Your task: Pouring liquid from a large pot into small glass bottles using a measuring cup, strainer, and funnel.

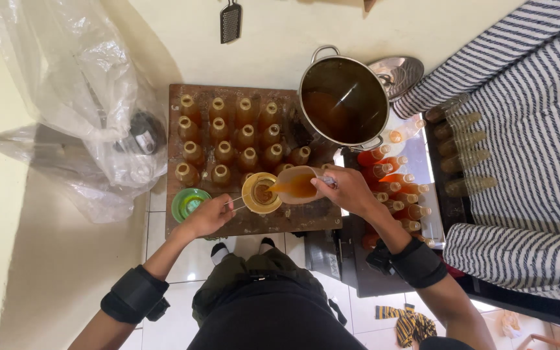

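**Pouring amber liquid through a strainer funnel**

A plastic bag [92, 110] slumps at far left beside the wooden board [293, 220]. On the board's near corner sits a green funnel [189, 203]. The left hand [209, 217] is closed around the wire handle of the yellow strainer [260, 192], steadying it over a bottle among the filled bottles [234, 139]. The right hand [348, 190] grips a tilted jug [296, 186], amber liquid running into the strainer. Beyond stands the pot [345, 100]; capped bottles [396, 188] lie to the right.

The filling step looks under way. Next calls for levelling the jug before the bottle overflows, then shifting the strainer to an unfilled bottle.
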